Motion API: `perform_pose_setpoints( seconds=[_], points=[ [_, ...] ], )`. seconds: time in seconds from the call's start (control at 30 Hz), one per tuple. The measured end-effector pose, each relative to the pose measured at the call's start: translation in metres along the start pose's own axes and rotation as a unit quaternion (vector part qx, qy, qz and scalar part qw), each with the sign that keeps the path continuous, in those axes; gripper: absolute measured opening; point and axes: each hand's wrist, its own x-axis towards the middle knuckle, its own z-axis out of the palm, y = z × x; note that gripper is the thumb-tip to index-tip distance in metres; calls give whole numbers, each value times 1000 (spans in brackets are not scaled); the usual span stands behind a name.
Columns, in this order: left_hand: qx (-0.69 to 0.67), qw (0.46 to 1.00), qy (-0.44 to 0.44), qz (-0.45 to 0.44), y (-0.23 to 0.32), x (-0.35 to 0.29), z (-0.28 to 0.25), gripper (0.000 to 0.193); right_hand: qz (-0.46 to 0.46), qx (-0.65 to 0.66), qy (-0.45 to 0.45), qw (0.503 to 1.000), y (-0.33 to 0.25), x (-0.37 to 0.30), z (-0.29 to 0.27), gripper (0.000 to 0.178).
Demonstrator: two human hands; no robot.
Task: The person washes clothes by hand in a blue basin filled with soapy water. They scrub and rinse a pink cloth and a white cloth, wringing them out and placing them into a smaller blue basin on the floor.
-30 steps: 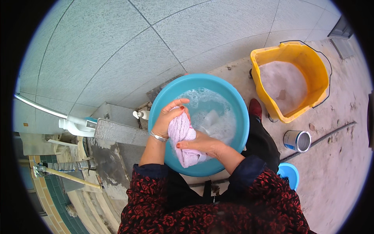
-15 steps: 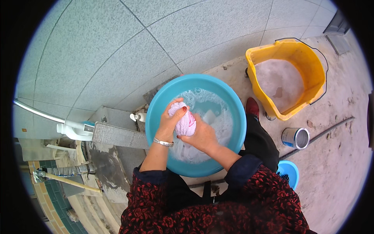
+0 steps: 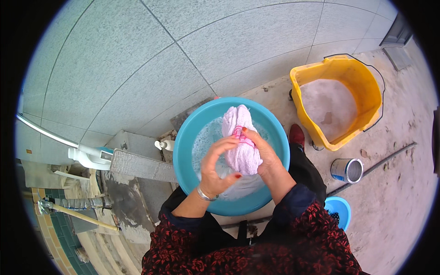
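A bunched pale pink towel [image 3: 242, 160] with a brighter pink patch is held up over a round blue basin [image 3: 182, 181]. My right hand [image 3: 270, 161] grips it from the right side, thumb lying across the bright patch. Beside it on the left, my left hand [image 3: 215, 170] is curved open, thumb and fingers apart. Its fingertips reach the towel's left edge; whether they touch cannot be made out. Below, foamy water [image 3: 201, 137] and pale, wet cloth partly show in the basin.
At the right stands a yellow bucket [image 3: 306, 120] holding murky, foamy water. Near it are a metal can [image 3: 338, 170], a dark hose [image 3: 389, 159] and a small blue bowl [image 3: 343, 207]. A white pump bottle [image 3: 167, 145] sits left of the basin, by a grey slab [image 3: 142, 165].
The towel has moved right and looks longer, less tightly bunched. My left hand has come off it and opened, while my right hand now holds it from the right.
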Motion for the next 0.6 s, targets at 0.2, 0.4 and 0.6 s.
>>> perform_pose_setpoints(
  seconds=[0.2,0.4,0.6],
  points=[
    [-402,858,151,-283,-27,25,-19,83,78,102,-68,989,4,-21,29,62],
    [-547,810,11,-210,-24,31,-23,78,171,106,-153,967,22,-19,29,52],
    [-488,829,55,-268,-27,24,-38,31,196,17,-111,974,27,-22,30,62]
  ],
)
